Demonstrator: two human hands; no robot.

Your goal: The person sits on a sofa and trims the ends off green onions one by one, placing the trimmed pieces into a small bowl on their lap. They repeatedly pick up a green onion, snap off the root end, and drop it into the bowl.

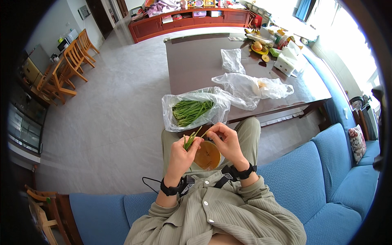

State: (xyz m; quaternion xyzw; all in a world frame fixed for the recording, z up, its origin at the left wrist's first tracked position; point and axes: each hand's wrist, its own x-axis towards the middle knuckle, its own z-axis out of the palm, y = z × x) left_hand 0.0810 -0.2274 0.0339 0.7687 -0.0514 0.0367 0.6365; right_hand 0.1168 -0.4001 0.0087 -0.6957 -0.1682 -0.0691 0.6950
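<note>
Several long green stalks, perhaps garlic chives, are gripped in my left hand. The thumb and forefinger of my right hand pinch a thin yellowish-green piece at the upper end of these stalks. My fingertips are close together. Beneath them, between my legs, is a round orange-brown container with small dark bits in it. Beyond my hands, an open clear plastic bag at the table's near edge holds a thick bunch of the same green stalks.
The dark glossy table stands before me. On it lie a crumpled plastic bag, a smaller bag, a tissue pack and a yellow plate with fruit. A blue sofa is under and beside me.
</note>
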